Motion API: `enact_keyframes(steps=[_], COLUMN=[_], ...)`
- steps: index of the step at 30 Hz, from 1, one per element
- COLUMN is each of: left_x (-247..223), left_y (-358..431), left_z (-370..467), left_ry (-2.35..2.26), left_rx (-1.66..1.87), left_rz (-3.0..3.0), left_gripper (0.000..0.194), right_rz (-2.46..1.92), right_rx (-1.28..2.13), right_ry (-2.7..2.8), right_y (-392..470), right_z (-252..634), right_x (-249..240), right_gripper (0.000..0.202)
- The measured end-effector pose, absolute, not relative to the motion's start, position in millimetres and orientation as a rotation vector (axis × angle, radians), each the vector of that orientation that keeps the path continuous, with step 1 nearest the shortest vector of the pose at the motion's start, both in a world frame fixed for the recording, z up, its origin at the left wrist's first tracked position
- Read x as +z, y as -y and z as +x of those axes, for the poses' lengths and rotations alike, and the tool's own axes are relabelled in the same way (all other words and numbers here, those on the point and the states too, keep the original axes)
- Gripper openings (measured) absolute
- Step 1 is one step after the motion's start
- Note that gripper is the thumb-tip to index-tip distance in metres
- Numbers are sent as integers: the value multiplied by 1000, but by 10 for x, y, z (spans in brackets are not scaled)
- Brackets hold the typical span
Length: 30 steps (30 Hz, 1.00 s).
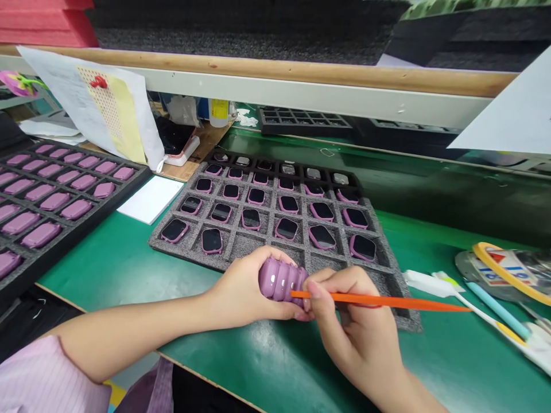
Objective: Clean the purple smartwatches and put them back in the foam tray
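Note:
A short row of glossy purple cases (pixel 282 279), pressed side by side, is gripped in my left hand (pixel 253 287), with the thumb below and the fingers above. My right hand (pixel 357 327) pinches a thin orange stick (pixel 387 301); its left tip touches the cases. Right behind my hands lies a grey foam tray (pixel 241 245) with compartments, many holding purple-framed watch bodies with dark screens (pixel 286 228). Some front compartments near my hands hold nothing, and others are partly hidden by my hands.
At the left sits a black tray (pixel 142 172) of purple cases (pixel 42 234), beside a white card (pixel 150 199). Cables, a blue pen (pixel 497 310) and a yellow tape ring (pixel 512 275) lie at the right. A shelf edge (pixel 275 86) crosses above the green table (pixel 258 367).

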<state>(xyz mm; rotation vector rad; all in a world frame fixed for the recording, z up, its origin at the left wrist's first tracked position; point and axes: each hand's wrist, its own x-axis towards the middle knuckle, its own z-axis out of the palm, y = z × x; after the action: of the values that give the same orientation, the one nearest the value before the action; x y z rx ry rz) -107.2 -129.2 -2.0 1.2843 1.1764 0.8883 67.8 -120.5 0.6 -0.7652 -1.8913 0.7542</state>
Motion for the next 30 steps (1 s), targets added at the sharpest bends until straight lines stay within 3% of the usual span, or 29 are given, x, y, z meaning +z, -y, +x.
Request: enact_keyframes(steps=[30], left_x=[-64], left_y=[1295], left_z=[-1058], left_ry=[-1172], left_rx=[886], left_rz=[1269], left_gripper=[54], right_rz=[-781], right_rx=[620], right_ry=[1940], right_y=[1250], right_z=[612], right_x=[28], right_gripper=[17])
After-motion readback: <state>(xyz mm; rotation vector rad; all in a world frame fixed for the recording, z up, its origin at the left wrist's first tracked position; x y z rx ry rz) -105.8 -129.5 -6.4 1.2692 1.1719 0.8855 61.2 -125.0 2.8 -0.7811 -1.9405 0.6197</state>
